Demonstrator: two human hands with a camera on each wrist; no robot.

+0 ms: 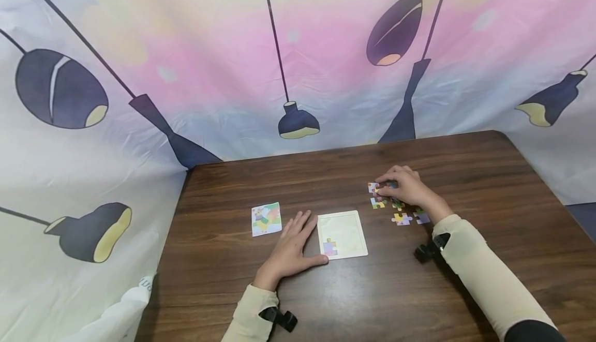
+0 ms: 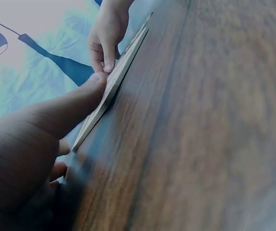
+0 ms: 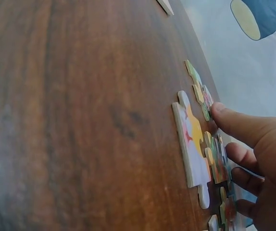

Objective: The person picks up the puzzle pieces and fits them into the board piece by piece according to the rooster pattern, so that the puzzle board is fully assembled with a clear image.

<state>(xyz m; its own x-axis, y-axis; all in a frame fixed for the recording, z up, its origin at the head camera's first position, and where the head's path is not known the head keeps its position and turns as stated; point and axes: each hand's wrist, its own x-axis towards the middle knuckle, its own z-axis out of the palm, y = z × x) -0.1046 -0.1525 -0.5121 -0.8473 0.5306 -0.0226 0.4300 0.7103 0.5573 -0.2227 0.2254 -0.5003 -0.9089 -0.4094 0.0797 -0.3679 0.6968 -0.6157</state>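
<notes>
My left hand (image 1: pixel 291 254) rests with spread fingers at the left edge of a square puzzle tray (image 1: pixel 351 233); its thumb touches the lower left corner. A purple and yellow puzzle piece (image 1: pixel 329 248) lies in that corner of the tray. Over a group of loose jigsaw pieces (image 1: pixel 402 219) at the right, my right hand (image 1: pixel 407 186) reaches down. In the right wrist view, its thumb (image 3: pixel 229 120) meets a green and pink piece (image 3: pixel 198 89), with the other fingers apart from the thumb. A white, yellow and pink piece (image 3: pixel 188 139) lies nearer that camera.
A square picture card (image 1: pixel 266 219) with a colourful drawing lies left of the tray. Everything sits on a dark wooden table (image 1: pixel 223 280). Behind it hangs a pastel cloth (image 1: pixel 233 73) printed with lamps.
</notes>
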